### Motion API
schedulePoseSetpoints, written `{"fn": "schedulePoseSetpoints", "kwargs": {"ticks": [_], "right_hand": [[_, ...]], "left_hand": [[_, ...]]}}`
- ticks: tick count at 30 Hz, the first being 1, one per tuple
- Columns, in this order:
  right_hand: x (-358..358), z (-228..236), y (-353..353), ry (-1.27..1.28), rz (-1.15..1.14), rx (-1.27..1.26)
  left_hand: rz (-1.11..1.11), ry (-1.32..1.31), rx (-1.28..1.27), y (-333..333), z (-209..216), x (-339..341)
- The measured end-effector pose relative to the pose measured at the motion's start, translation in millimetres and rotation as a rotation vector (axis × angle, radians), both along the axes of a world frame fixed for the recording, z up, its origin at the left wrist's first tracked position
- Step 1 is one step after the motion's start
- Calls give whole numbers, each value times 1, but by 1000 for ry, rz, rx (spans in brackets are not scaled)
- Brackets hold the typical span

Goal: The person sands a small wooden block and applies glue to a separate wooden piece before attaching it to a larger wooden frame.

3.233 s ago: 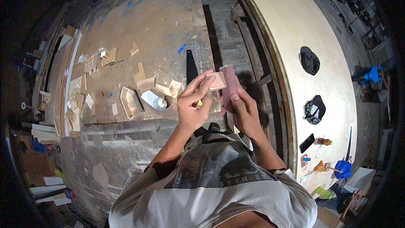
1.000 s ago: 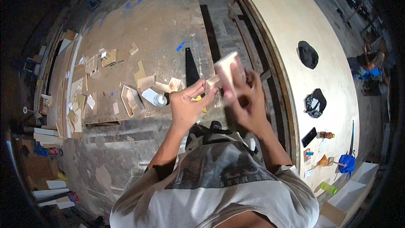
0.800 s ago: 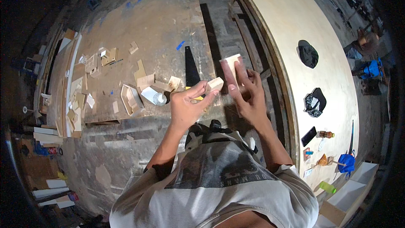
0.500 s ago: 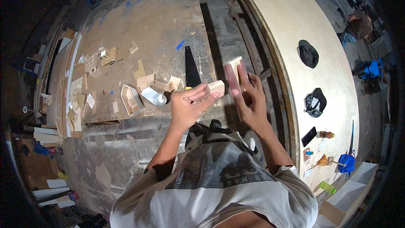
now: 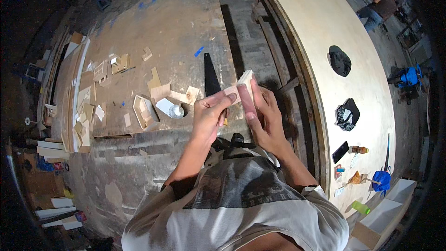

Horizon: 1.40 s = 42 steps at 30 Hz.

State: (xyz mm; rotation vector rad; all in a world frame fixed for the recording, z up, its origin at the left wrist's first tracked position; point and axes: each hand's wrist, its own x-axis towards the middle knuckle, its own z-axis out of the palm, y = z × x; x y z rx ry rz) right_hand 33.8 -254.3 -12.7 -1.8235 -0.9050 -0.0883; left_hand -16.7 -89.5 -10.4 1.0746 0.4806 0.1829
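Note:
My left hand (image 5: 207, 117) pinches a small pale wood piece (image 5: 231, 94) between thumb and fingers. In my right hand (image 5: 268, 120) is a sanding block (image 5: 245, 96), a pale block with reddish-brown sandpaper along its side. The sanding block stands upright, its papered face against the end of the wood piece. Behind my left hand, a handsaw (image 5: 211, 75) with a dark blade lies on the brown worktable (image 5: 176, 32). A clear bottle (image 5: 175, 111) with white contents stands left of that hand.
Wood offcuts (image 5: 160, 91), a house-shaped wooden frame (image 5: 145, 111) and small wooden assemblies (image 5: 102, 72) lie on the worktable. Across a gap, a pale-topped table (image 5: 316, 18) holds two caps (image 5: 339, 60), a phone (image 5: 340, 152) and scissors (image 5: 387, 158). Another person (image 5: 378, 11) is at far right.
My hands have come together, bringing the sanding block against the wood piece; they were apart before. My right hand moved left. The person at far right has shifted.

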Motion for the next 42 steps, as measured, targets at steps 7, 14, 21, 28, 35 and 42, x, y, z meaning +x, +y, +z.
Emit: {"fn": "schedulePoseSetpoints", "kwargs": {"ticks": [7, 14, 21, 28, 35, 42], "right_hand": [[11, 7, -4, 25, 72, 74], [12, 7, 4, 261, 39, 123], [18, -8, 6, 509, 5, 54], [12, 7, 10, 220, 101, 48], [13, 22, 4, 120, 191, -26], [19, 27, -1, 59, 154, -100]], "left_hand": [[13, -19, -11, 7, 0, 3], [34, -59, 44, 9, 5, 8], [66, -145, 175, 9, 5, 8], [-58, -83, 333, 21, -4, 7], [-335, -140, 666, 40, 12, 6], [-104, -284, 1172, 25, 14, 5]]}}
